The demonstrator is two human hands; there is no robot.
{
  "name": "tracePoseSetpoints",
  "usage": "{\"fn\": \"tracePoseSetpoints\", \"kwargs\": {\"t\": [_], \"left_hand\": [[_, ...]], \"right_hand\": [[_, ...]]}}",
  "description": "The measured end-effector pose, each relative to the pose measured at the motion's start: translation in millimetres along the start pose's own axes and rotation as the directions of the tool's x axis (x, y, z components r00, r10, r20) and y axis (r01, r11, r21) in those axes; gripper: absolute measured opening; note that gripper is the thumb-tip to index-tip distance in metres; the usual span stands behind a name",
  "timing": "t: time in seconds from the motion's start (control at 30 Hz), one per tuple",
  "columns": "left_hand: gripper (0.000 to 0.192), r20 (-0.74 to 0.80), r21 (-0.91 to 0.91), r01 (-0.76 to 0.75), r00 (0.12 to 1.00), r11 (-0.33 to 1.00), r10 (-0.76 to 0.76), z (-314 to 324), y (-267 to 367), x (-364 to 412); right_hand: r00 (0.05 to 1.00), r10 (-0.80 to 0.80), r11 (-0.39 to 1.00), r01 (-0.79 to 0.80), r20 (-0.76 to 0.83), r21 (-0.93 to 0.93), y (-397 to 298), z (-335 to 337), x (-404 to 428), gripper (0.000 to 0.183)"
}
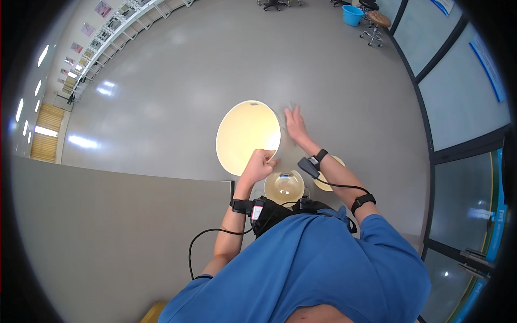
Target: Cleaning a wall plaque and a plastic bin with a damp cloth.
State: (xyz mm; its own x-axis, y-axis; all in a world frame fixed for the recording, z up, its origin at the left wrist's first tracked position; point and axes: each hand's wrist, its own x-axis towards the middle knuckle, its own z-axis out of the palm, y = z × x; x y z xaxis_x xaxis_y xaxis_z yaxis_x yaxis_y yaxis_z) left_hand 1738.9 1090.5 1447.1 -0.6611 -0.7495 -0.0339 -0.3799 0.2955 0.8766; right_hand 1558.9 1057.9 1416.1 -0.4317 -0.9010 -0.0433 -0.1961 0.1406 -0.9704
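My left hand [259,164] grips the near right rim of a large cream-coloured round container [247,135], its thumb apart from the curled fingers. The container is tilted, with its wide mouth facing up towards me and a small grey mark inside its far rim. To its right, my right hand [296,124] is held with fingers spread and nothing in it. A smaller round bucket [284,186] stands just below my left hand, close to my body, with shiny reflections inside. Another pale yellow round item [325,186] is partly hidden under my right forearm.
A grey panel or tabletop [121,226] fills the lower left. Glass partitions [452,93] with dark frames run along the right. Far off are a blue tub [353,15], a wheeled stool [379,19] and a long white table [133,28].
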Motion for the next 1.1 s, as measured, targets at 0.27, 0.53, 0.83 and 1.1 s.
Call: {"fn": "tracePoseSetpoints", "kwargs": {"t": [0.27,0.53,0.83,1.1], "left_hand": [[0.011,-0.013,0.352,-0.169,0.983,0.921,0.185,10.6,3.9,-11.7],[0.015,-0.049,0.313,-0.045,0.997,0.949,0.063,1.8,30.2,-28.8],[0.013,-0.112,0.053,-0.023,0.993,0.998,0.029,1.5,18.8,-13.0],[0.012,0.013,0.133,0.058,0.998,0.989,-0.06,10.4,-29.4,19.5]], "right_hand": [[0.966,-0.158,0.987,0.151,0.204,0.049,0.3,10.3,43.0,0.074],[0.965,0.115,0.993,-0.118,0.235,0.0,80.5,-4.9,23.3,0.074],[0.961,0.275,0.955,-0.273,0.003,-0.114,167.3,-29.5,-4.9,0.07],[0.999,-0.021,0.998,0.023,-0.034,0.056,10.5,7.1,-21.3,0.047]]}}
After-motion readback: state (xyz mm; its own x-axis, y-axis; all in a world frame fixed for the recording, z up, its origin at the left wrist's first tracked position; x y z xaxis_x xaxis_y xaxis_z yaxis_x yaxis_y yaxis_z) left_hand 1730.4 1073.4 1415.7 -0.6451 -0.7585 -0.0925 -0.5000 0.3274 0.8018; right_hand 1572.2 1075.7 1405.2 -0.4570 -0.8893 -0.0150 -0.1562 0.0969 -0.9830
